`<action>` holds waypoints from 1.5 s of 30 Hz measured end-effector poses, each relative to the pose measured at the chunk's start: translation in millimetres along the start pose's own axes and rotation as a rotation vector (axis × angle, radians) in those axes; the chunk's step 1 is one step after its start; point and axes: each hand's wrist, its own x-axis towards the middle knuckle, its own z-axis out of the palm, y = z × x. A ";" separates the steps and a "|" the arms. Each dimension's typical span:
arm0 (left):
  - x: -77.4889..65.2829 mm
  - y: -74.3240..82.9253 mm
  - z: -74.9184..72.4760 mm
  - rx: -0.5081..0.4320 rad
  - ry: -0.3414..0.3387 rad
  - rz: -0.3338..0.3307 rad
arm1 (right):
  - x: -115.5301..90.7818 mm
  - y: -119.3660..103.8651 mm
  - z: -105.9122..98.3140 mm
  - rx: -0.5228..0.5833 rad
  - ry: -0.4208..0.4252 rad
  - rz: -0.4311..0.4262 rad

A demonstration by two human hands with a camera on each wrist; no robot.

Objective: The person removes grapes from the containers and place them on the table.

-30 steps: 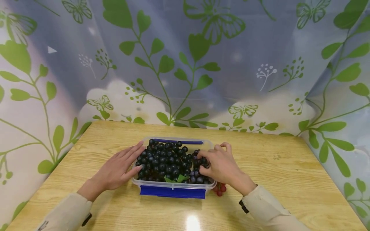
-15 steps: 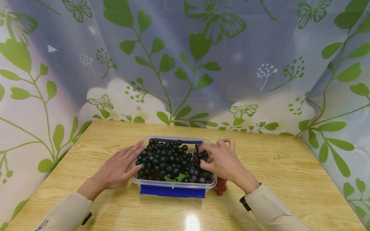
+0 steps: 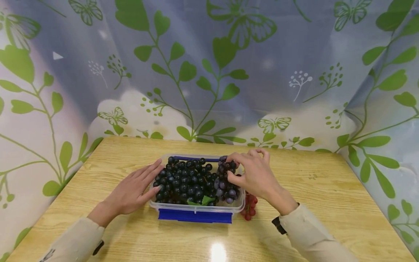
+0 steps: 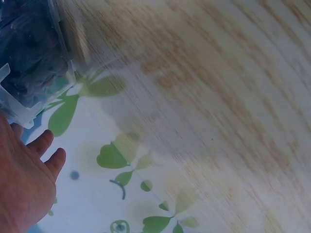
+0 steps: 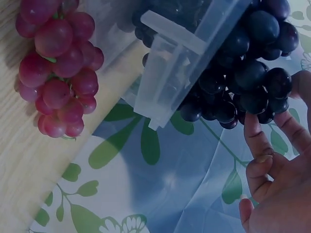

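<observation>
A clear plastic box [image 3: 196, 209] with blue side clips holds a heap of dark grapes [image 3: 184, 182] and a green leaf. My left hand [image 3: 132, 191] rests on the box's left rim, fingers straight, the tips by the grapes. In the left wrist view that hand [image 4: 24, 179] is beside the box's corner. At the box's right end my right hand [image 3: 256, 174] pinches a bunch of dark purple grapes [image 3: 222, 183] between thumb and fingers, partly raised above the rim. The right wrist view shows this bunch [image 5: 257, 73] hanging against the fingers.
A bunch of red grapes [image 3: 250, 209] lies on the wooden table [image 3: 311, 196], just outside the box's right side. A curtain [image 3: 209, 83] printed with leaves and butterflies stands behind the table and along both sides.
My right hand has moved up and away from me, lifting the dark purple bunch; the box's bottom shows at its right front corner. My left hand has stayed put.
</observation>
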 end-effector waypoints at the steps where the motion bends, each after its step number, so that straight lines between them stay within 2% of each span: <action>1: 0.0 0.0 0.1 -0.001 0.000 -0.001 | 0.2 0.4 -1.2 0.004 0.005 0.001; 20: -1.5 2.2 1.7 -0.018 -0.012 -0.019 | -3.5 18.3 -41.9 0.074 0.033 0.060; 26: -0.7 2.1 1.0 -0.014 -0.011 -0.017 | -12.2 28.9 -50.4 0.133 -0.001 0.116; 39: -0.1 2.5 1.0 -0.022 -0.008 -0.008 | -38.5 55.7 -58.1 0.097 0.033 0.252; 45: 0.0 1.2 2.2 -0.014 -0.005 -0.008 | -48.9 64.7 -57.6 0.128 0.051 0.313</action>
